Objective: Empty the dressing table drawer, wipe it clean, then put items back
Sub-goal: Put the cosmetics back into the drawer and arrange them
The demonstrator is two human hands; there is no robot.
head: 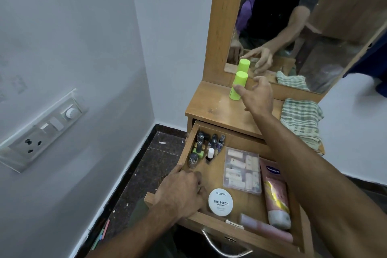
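The open wooden drawer [211,176] of the dressing table holds small nail polish bottles [206,147] in its far left corner, a round white nail polish remover tin [220,201], a clear plastic box [242,170] and a pink lotion tube [276,192]. The left hand [181,190] grips the drawer's left wall, fingers curled inside. On the wooden counter [211,107] above, the right hand [256,95] touches an upright lime-green cylindrical bottle [238,85] with thumb and loosely spread fingers. A checked cloth [300,119] lies to the right.
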